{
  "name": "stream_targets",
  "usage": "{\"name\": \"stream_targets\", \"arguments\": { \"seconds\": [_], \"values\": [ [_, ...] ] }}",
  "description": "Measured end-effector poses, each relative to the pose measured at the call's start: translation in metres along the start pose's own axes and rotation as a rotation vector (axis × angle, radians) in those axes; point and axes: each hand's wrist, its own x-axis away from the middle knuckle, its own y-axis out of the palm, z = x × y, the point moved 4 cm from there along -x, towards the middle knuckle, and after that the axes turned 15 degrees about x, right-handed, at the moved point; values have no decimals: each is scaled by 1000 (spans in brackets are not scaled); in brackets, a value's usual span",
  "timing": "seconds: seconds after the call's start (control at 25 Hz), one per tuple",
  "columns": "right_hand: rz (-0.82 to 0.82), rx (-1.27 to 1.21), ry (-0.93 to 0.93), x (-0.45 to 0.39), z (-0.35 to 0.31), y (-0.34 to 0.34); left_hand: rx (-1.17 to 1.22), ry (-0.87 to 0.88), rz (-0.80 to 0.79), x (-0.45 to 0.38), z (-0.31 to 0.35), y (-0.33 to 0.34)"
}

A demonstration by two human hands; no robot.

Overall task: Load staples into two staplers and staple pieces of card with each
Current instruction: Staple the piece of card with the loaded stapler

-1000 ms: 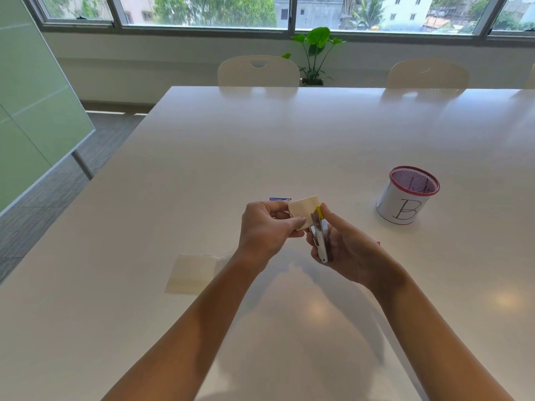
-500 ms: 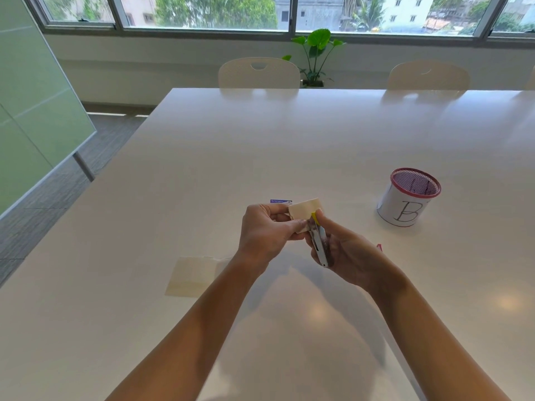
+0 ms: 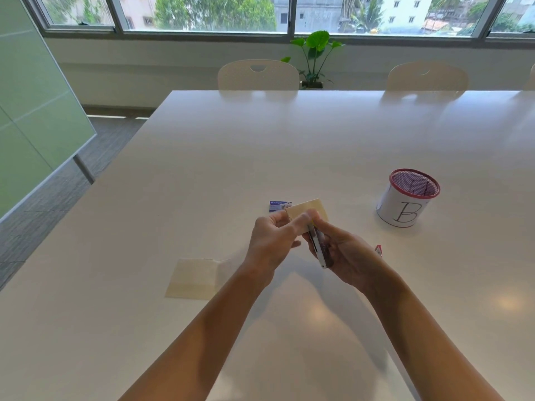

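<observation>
Seen from above the near edge of a glossy white rectangular surface (image 3: 202, 169): two bare forearms reaching in, hands meeting in the air over the middle. Left hand (image 3: 272, 241), fingers curled, pinching the lower left corner of a small cream rectangle of card (image 3: 311, 209) between thumb and fingertips. Right hand (image 3: 344, 253) wrapped round a slim white stapler (image 3: 317, 247), thumb along its top, nose of the stapler set against the card's lower edge just beside the left thumb; mouth of the stapler hidden by the fingers, so whether squeezed down or not cannot be told. Just beyond the card, lying flat on the surface, a small blue-and-white staple box (image 3: 278, 206), partly covered by the card. Nearer the left edge, level with the left wrist, a larger pale cream sheet of card (image 3: 192, 279) lying flat with a ragged upper right side. Close under the right wrist, a small red-and-white object (image 3: 378, 250), mostly hidden. Towards the right edge, well apart from the hands, a white cylindrical pen pot (image 3: 405, 199) with a red mesh rim and a handwritten letter B. Past the far edge, two cream chairs (image 3: 257, 75) and a green potted plant (image 3: 315, 57) beneath a window.
</observation>
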Motion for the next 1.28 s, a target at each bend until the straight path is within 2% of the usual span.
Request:
{"name": "stream_targets", "arguments": {
  "seconds": [0.16,0.72,1.0,1.28],
  "values": [
    [-53,-75,-78,2,-2,11,70,-99,-66,6,-8,8],
    [52,-32,-102,1,-2,13,205,-52,-24,8,-5,9],
    [78,-17,-105,-2,1,13,205,-41,12,7,-6,7],
    [58,62,-115,-3,-5,12,134,-68,-47,7,-1,7]
  ]
}}
